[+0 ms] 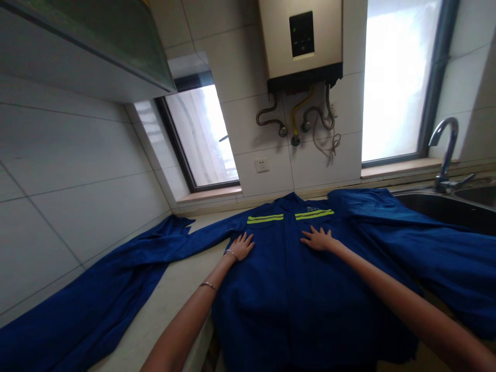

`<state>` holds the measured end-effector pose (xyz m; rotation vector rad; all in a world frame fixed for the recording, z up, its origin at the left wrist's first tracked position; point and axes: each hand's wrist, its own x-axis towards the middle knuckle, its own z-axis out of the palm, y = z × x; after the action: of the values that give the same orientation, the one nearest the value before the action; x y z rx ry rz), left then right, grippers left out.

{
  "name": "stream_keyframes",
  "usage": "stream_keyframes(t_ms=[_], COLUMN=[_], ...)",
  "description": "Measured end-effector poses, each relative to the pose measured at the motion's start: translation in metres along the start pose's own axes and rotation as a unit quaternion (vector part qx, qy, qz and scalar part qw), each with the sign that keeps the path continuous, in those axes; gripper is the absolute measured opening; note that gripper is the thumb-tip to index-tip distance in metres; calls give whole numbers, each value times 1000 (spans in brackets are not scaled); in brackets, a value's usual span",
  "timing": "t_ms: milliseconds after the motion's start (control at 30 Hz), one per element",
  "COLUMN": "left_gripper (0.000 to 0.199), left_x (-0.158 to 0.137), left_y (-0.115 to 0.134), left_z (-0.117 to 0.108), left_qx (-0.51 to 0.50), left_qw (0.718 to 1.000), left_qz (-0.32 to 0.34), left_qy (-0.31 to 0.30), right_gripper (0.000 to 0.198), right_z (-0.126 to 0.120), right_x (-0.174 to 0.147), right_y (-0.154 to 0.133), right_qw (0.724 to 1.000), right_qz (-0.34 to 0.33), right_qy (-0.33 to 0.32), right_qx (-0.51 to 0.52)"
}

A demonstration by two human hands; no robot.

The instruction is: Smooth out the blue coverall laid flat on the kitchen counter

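Lower left of frame: long blue sleeve (89, 305) trailing along pale stone countertop (174, 305) under white tiled wall (77, 170).
Centre: dark blue work jacket with yellow-green reflective chest stripes (294, 299) lying front-up, hem hanging over counter edge.
Left hand (241, 246), fingers spread, flat on chest; right hand (318, 240) likewise, palm down.
Best smoothed outward from button line with even pressure, probably.
Upper centre: beige wall-mounted water heater (300, 41).
Right edge: chrome tap (445, 150) over steel sink (445, 206), second sleeve draped across rim.
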<state>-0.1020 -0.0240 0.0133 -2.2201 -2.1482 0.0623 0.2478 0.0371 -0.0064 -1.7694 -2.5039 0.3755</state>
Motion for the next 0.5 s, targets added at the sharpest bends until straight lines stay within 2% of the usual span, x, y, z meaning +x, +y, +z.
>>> stream_keyframes(t_ms=[100,200,267,300,333,400,500], left_gripper=[45,38,36,36,38,41,47], left_x=[-12,-34,-58,-73,-88,-119,-153], left_y=[20,53,79,91,101,119,135], left_z=[-16,-32,-38,-39,-39,-36,-31], left_qx=[52,69,35,15,-2,-26,-43], left_qw=[998,995,993,989,984,974,968], left_qz=[4,39,97,134,169,222,247], left_qy=[40,63,60,54,52,38,24], right_gripper=[69,65,59,55,50,44,33], right_z=[2,-12,-18,-15,-6,32,114], right_x=[-19,-47,-83,-107,-133,-186,-241], right_y=[0,-11,-24,-32,-40,-56,-70], right_qw=[1000,999,991,979,959,915,868], right_qz=[3,-12,-82,-140,-207,-335,-413], right_qy=[6,43,102,144,191,224,273], right_qx=[-1,3,16,21,28,33,19])
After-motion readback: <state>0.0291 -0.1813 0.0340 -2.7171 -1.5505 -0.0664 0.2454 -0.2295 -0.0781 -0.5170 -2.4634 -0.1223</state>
